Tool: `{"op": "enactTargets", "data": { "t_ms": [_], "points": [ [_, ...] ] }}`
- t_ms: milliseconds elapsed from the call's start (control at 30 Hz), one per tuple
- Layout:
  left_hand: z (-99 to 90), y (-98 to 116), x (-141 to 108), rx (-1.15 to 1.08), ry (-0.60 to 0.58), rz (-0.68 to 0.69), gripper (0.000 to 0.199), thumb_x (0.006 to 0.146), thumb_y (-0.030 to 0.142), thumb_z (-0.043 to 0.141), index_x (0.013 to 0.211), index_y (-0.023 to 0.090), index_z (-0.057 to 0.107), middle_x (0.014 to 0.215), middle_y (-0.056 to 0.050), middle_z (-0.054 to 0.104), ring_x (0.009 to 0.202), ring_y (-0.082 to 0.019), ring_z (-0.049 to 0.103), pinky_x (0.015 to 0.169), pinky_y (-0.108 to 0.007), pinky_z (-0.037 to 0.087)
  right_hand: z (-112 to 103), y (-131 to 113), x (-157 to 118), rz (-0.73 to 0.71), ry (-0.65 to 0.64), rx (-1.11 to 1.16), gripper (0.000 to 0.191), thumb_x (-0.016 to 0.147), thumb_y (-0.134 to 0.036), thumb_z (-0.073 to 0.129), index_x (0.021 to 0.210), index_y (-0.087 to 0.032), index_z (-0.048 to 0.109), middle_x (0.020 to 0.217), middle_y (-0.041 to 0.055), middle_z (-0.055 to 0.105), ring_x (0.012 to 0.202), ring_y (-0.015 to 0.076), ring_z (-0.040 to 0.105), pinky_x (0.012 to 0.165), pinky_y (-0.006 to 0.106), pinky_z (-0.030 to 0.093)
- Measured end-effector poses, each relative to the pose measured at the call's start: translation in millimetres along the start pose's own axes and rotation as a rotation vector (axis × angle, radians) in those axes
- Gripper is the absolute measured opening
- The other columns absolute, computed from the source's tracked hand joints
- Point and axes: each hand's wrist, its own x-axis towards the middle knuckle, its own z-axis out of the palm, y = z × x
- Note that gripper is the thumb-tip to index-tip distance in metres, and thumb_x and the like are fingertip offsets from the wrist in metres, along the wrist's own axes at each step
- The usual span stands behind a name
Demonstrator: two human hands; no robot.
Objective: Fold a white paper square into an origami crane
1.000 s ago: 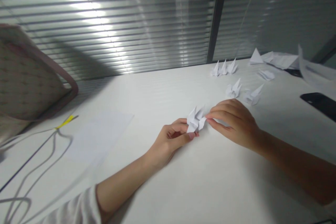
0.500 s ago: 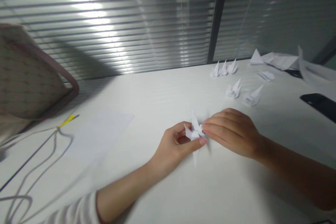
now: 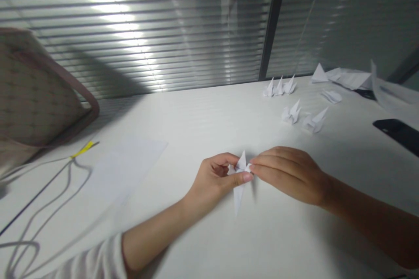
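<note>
A white paper crane (image 3: 241,164) is held just above the table, with one long point hanging toward me and another standing up. Thumb and fingers of my left hand (image 3: 214,178) pinch it from the left side. My right hand (image 3: 291,174) has its fingertips closed on the crane's right end; the fingers lie together and cover that tip. Beyond my right hand stand several finished paper cranes, among them one crane (image 3: 291,113) and another crane (image 3: 314,121), with a row (image 3: 279,87) farther back.
On the left are a patterned bag (image 3: 36,96), grey cables (image 3: 68,183) with a yellow tie (image 3: 83,149), and a flat paper sheet (image 3: 127,165). At right lie a black phone (image 3: 397,133), a folded paper (image 3: 331,96) and loose papers (image 3: 353,78). Window blinds (image 3: 183,30) stand behind the white table (image 3: 203,117).
The crane has tilted and dropped slightly, its upper point now shorter in view. My right hand has moved a little lower, keeping its fingertips at the crane's right end.
</note>
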Motion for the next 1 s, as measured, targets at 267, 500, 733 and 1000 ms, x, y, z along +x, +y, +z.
{"op": "enactTargets", "data": {
  "t_ms": [267,500,733,1000],
  "points": [
    [-1.3,1.7,0.4,0.024,0.064,0.034,0.022,0.056,0.025,0.087,0.069,0.016,0.071,0.066,0.001,0.065,0.062,-0.011,0.055,0.06,-0.023,0.042,12.6,-6.6,2.3,0.322,0.112,0.264,0.013,0.085,-0.009,0.06,0.093,-0.02,0.063,0.086,0.005,0.071,0.081,0.0141,0.068,0.072,0.025,0.056],
    [-2.0,-0.3,0.2,0.026,0.075,0.058,0.02,0.06,0.024,0.085,0.072,0.017,0.072,0.07,0.0,0.068,0.066,-0.014,0.058,0.064,-0.025,0.046,17.4,-10.9,6.2,0.586,0.177,0.459,0.01,0.08,-0.012,0.066,0.082,-0.021,0.063,0.08,0.0027,0.07,0.076,0.0154,0.068,0.07,0.028,0.056],
    [-3.9,-3.7,0.7,0.023,0.049,0.091,0.012,0.067,0.025,0.08,0.071,0.018,0.071,0.076,-0.002,0.068,0.073,-0.015,0.059,0.067,-0.026,0.047,22.0,-12.9,5.3,0.824,0.201,0.57,0.008,0.077,-0.018,0.069,0.08,-0.021,0.062,0.076,0.0008,0.071,0.071,0.0152,0.069,0.067,0.027,0.059],
    [-3.0,-2.3,-0.3,0.059,0.06,0.087,0.009,0.072,0.022,0.077,0.07,0.017,0.07,0.071,0.0,0.065,0.07,-0.012,0.054,0.064,-0.023,0.042,20.2,-11.4,8.1,0.877,0.197,0.612,0.009,0.077,-0.019,0.069,0.083,-0.021,0.063,0.079,0.0011,0.071,0.075,0.0144,0.07,0.07,0.025,0.059]
  ]
}}
